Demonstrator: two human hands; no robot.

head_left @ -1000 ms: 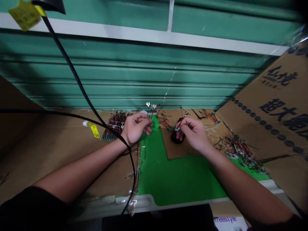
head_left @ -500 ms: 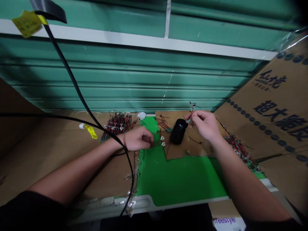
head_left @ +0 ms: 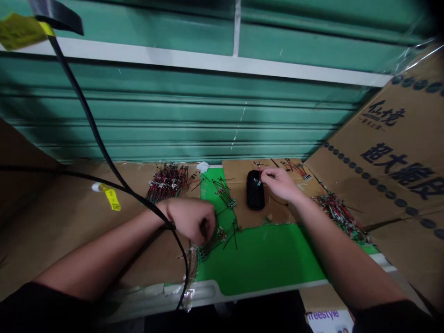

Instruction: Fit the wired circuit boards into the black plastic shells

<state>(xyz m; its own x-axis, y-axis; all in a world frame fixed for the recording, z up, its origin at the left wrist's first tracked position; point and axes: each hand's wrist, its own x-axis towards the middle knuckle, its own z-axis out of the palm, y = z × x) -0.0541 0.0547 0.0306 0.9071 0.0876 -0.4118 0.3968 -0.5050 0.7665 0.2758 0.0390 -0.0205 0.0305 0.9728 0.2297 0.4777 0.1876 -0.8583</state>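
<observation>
My right hand [head_left: 279, 182] pinches a small wired circuit board [head_left: 259, 178] with red wires, just over the upper right of a black, mouse-shaped object [head_left: 255, 192]. My left hand [head_left: 192, 219] is curled above the seam between brown cardboard and the green surface. Its fingertips face down and are partly hidden, so what they grip cannot be made out. Right beside them lies a small group of wired boards [head_left: 220, 238] with white parts and dark leads. Another group of wired boards [head_left: 225, 194] rests farther back, near the cardboard pad's left edge.
A dense pile of wired boards [head_left: 168, 180] sits at the back left, and another pile [head_left: 342, 217] at the right. A few more [head_left: 296, 169] lie behind my right hand. Black cables [head_left: 100, 138] cross over my left forearm. A printed carton [head_left: 391, 152] stands at right.
My left hand has come nearer to me, and wired boards now show on the green beside it. My right hand has moved left with its board, over the black object. The view has shifted slightly.
</observation>
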